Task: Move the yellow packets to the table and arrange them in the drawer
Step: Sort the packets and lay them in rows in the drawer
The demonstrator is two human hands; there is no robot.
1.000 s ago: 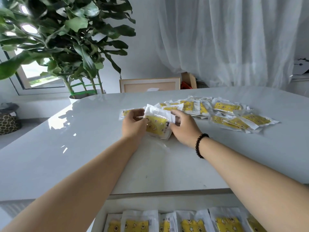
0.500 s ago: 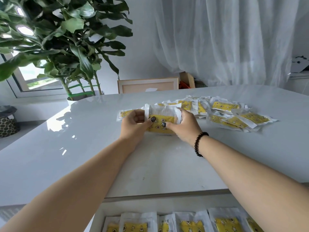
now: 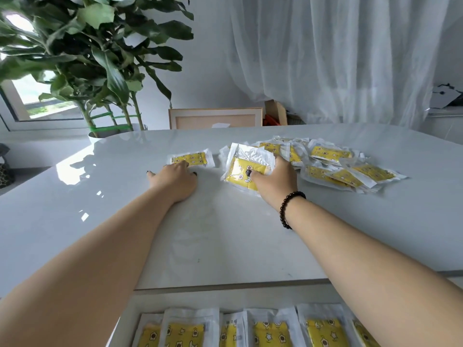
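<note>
My right hand (image 3: 271,180) grips a small stack of yellow packets (image 3: 246,166) in clear wrappers, tilted up off the white table (image 3: 225,241). My left hand (image 3: 175,180) lies flat on the table, its fingertips touching a single yellow packet (image 3: 191,159) that lies on its own. A loose pile of several more yellow packets (image 3: 333,166) spreads to the right of my right hand. Below the table's front edge, the open drawer (image 3: 130,319) holds a row of several yellow packets (image 3: 270,331).
A large potted plant (image 3: 82,58) stands behind the table's far left corner. A wooden frame (image 3: 215,118) leans beyond the far edge, under white curtains (image 3: 325,58). A patterned basket (image 3: 5,175) sits on the floor at the left.
My left hand let go of the packet stack and moved left onto the table by the lone packet. My right hand now holds the stack alone, shifted slightly right.
</note>
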